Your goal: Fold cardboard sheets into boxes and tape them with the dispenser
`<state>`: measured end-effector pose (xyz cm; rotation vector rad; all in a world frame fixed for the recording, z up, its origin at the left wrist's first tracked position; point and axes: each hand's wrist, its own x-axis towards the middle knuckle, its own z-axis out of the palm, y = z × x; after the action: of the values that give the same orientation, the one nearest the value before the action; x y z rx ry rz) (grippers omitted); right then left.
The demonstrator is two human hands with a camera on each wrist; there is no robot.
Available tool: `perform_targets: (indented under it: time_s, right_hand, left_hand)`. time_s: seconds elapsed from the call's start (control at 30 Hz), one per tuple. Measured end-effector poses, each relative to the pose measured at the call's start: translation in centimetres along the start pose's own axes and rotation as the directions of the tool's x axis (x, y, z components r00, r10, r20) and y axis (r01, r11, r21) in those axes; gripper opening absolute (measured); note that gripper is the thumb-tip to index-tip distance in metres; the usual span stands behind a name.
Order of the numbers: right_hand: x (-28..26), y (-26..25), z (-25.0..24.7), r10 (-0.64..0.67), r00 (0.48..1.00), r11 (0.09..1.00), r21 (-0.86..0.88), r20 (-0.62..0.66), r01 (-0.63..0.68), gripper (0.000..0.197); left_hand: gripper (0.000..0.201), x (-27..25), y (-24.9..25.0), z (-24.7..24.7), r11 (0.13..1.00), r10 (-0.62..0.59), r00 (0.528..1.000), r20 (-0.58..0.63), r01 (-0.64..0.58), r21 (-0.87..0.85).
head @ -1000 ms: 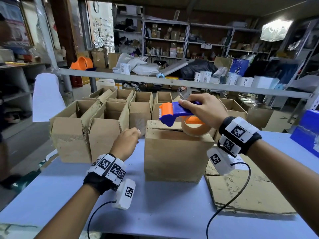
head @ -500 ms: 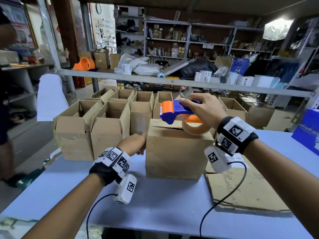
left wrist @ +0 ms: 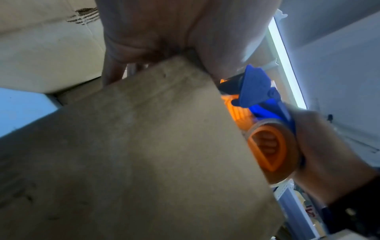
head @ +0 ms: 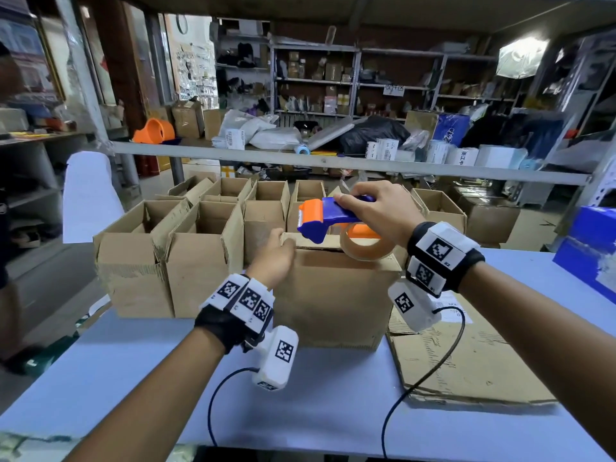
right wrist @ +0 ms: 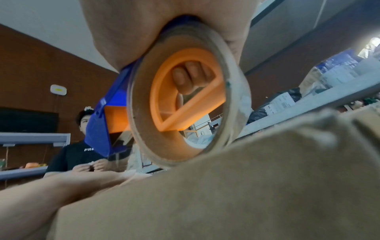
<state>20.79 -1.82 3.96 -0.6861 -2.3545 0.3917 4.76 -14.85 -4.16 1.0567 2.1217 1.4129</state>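
Note:
A closed cardboard box (head: 333, 295) stands upright on the blue table (head: 133, 378). My left hand (head: 273, 258) grips its top left corner, thumb over the top edge and fingers down the left side; in the left wrist view the box (left wrist: 144, 146) corner sits wedged between thumb and fingers (left wrist: 111, 73). My right hand (head: 376, 211) holds the blue and orange tape dispenser (head: 326, 218) just above the box top, with the tape roll (head: 366, 245) against the cardboard. In the right wrist view the tape roll (right wrist: 185, 97) fills the middle above the box (right wrist: 226, 194).
Several open folded boxes (head: 200, 255) stand in rows behind and to the left. Flat cardboard sheets (head: 466, 361) lie on the table at the right, a blue carton (head: 586, 248) beyond them. A metal rail (head: 333, 165) crosses overhead. A person (right wrist: 78, 154) stands at the left.
My left hand has moved right, from the air beside the box to its top left corner, and taken hold. The right hand with the dispenser has barely shifted.

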Motion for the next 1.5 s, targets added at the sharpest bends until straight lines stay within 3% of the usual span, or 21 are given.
perform_targets:
  time_s: [0.17, 0.4, 0.7, 0.8, 1.23, 1.33, 1.5]
  right_hand:
    - [0.6, -0.4, -0.8, -0.034, 0.997, 0.987, -0.154, 0.067, 0.044, 0.049]
    - [0.9, 0.8, -2.2, -0.054, 0.988, 0.971, -0.221, 0.145, 0.086, 0.036]
    - [-3.8, 11.9, -10.1, 0.069, 0.993, 0.964, -0.263, 0.093, -0.042, 0.039]
    - [-5.9, 14.2, -11.5, 0.116, 0.988, 0.96, -0.267, 0.098, -0.087, 0.025]
    - [-2.8, 12.1, -7.7, 0.083, 0.953, 0.754, -0.644, 0.29, 0.13, 0.032]
    - [-1.6, 11.7, -6.5, 0.136, 0.927, 0.717, -0.68, 0.351, 0.153, 0.041]
    - [0.6, 10.3, -5.0, 0.309, 0.844, 0.752, -0.656, 0.44, 0.067, 0.046]
  left_hand:
    - [0.044, 0.0, -0.5, 0.4, 1.0, 0.021, 0.997, -0.072, -0.019, 0.025]
    - [0.042, 0.0, -0.6, 0.3, 0.999, 0.013, 0.998, -0.062, -0.011, 0.036]
    - [0.04, 0.2, -1.4, -0.5, 0.997, 0.006, 0.998, -0.057, -0.002, 0.079]
    - [0.039, 0.4, -1.4, -0.4, 0.996, 0.022, 0.998, -0.058, -0.016, 0.09]
    - [0.036, 0.1, -1.2, 0.2, 0.995, 0.032, 0.996, -0.08, -0.024, 0.098]
    - [0.036, 0.2, -1.2, 0.2, 0.994, 0.038, 0.996, -0.085, -0.029, 0.11]
    - [0.038, 0.3, -1.1, 0.4, 0.991, 0.027, 0.996, -0.082, -0.016, 0.133]
